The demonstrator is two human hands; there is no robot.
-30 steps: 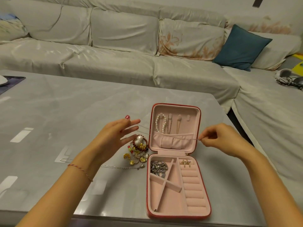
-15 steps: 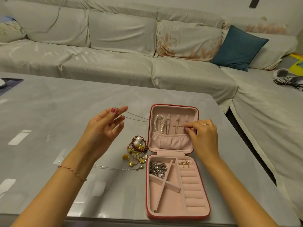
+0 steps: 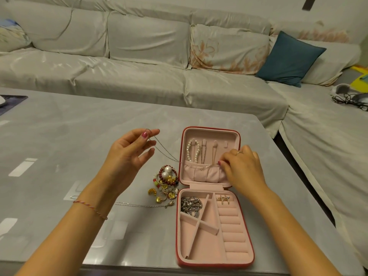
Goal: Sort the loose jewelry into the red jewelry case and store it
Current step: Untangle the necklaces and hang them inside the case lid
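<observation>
Right hand point(image 3: 242, 168) dropped to case point(image 3: 238, 136) lid pocket, pinching chain point(image 3: 165, 151); left hand point(image 3: 129, 154) pinches other end, fingers spread

Nothing here can be read; no lettering, brand or number shows on the red jewelry case point(image 3: 238, 136), on the grey table point(image 3: 59, 136), or on the sofa cushions behind it.

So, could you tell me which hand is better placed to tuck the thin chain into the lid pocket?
The right hand: its fingertips pinch the thin chain at the lid pocket. The left hand holds the other end raised, away from the case.
</observation>
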